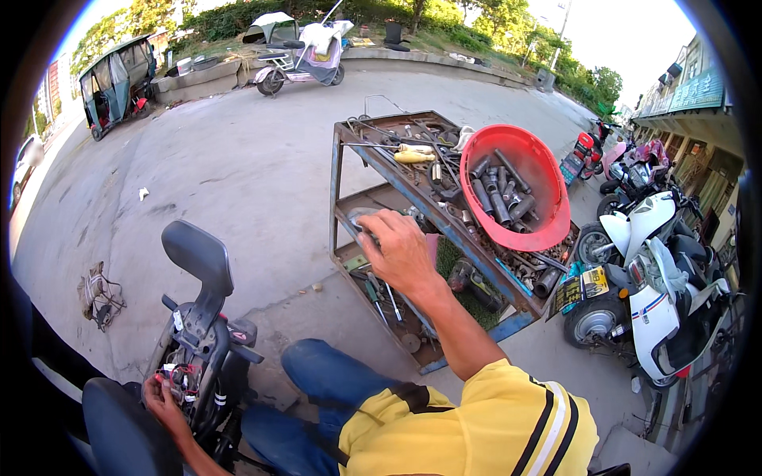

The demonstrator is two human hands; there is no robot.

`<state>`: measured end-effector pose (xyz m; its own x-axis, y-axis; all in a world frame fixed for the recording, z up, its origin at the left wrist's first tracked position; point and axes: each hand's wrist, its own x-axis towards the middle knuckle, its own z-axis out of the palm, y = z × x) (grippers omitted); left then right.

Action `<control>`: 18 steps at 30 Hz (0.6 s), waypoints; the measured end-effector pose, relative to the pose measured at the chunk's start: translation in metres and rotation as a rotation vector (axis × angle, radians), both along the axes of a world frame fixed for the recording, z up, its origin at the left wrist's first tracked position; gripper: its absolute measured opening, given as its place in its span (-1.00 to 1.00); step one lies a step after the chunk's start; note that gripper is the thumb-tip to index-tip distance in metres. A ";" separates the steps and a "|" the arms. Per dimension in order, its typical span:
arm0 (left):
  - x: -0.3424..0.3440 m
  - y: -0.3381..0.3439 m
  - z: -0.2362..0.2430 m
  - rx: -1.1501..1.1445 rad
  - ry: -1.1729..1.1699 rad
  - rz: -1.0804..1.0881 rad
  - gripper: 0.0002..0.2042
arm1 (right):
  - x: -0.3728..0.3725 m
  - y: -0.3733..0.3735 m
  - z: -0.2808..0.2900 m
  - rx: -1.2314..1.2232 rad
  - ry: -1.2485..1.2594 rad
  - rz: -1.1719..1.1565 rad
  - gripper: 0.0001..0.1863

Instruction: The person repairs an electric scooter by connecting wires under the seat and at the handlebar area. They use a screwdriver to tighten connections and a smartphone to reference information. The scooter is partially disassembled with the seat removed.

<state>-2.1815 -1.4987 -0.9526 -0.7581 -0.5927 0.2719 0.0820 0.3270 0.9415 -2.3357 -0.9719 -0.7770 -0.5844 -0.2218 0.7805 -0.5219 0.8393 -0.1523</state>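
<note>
My left hand [164, 406] is low at the left, its fingers pinched on a red wire [158, 378] among the exposed wiring of an electric scooter [202, 329]. Small white connectors and thin wires sit around the fingertips. My right hand [403, 252] is over the middle shelf of a metal tool cart [460, 230], fingers half bent, thumb apart from the index finger. Nothing shows between them. Just beyond its fingertips lies a greyish, see-through item [362, 214] whose kind I cannot make out. A cordless drill [475, 287] rests on the shelf beside my wrist.
A red hard hat [559, 226] full of metal sockets sits on the cart's top, beside yellow-handled screwdrivers [414, 156]. Screwdrivers [375, 295] lie on the bottom shelf. Parked scooters [667, 309] line the right. A bundle of cord [101, 295] lies on the ground at left.
</note>
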 end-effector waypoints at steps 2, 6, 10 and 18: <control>-0.001 -0.003 -0.010 -0.032 0.011 0.011 -0.89 | 0.020 0.008 0.004 0.024 -0.007 -0.055 -0.73; 0.001 -0.025 -0.031 -0.051 0.009 -0.002 -0.85 | 0.057 0.026 0.018 0.052 0.035 -0.149 -0.71; 0.003 -0.027 -0.031 -0.042 -0.018 -0.011 -0.83 | 0.065 0.044 0.026 0.002 0.026 -0.203 -0.72; -0.002 -0.034 -0.042 0.146 0.076 -0.002 -0.79 | -0.089 0.068 0.054 -0.032 -0.164 -0.653 -0.70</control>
